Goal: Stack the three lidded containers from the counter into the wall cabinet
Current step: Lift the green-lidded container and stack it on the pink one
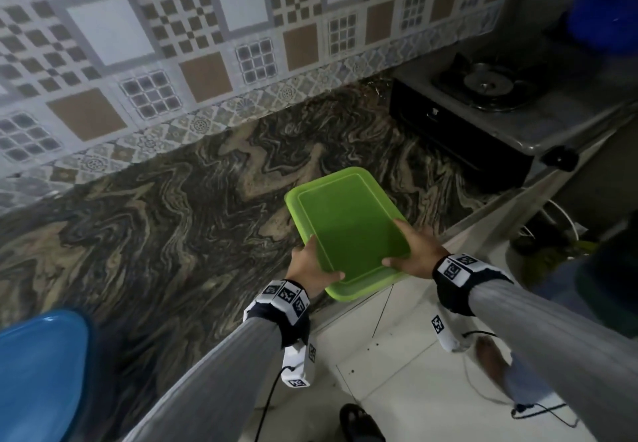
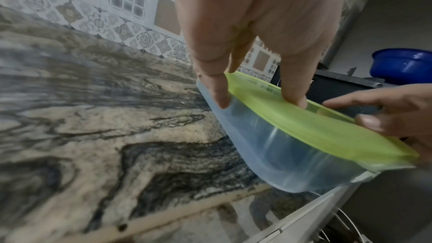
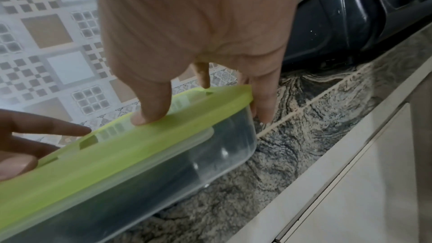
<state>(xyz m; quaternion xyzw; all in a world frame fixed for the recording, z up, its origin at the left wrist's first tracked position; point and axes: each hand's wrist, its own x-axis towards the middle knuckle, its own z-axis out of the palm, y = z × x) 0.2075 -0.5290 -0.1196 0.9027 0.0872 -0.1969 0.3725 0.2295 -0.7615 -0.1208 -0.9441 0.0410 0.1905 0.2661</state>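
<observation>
A clear rectangular container with a green lid (image 1: 345,224) is held above the front edge of the marbled counter (image 1: 165,234). My left hand (image 1: 310,265) grips its near left side, thumb on the lid and fingers down the wall. My right hand (image 1: 412,251) grips the near right side the same way. In the left wrist view the left hand (image 2: 254,97) pinches the green lid (image 2: 311,128) over the clear tub (image 2: 280,158), which tilts. In the right wrist view the right hand (image 3: 205,106) clamps the container's (image 3: 145,165) corner. No other lidded container and no wall cabinet show.
A black gas stove (image 1: 483,103) stands at the counter's right end, with a blue bowl (image 1: 604,13) behind it. A blue round object (image 1: 38,372) sits at the lower left. A patterned tile wall (image 1: 172,44) backs the counter. White floor tiles (image 1: 414,372) lie below.
</observation>
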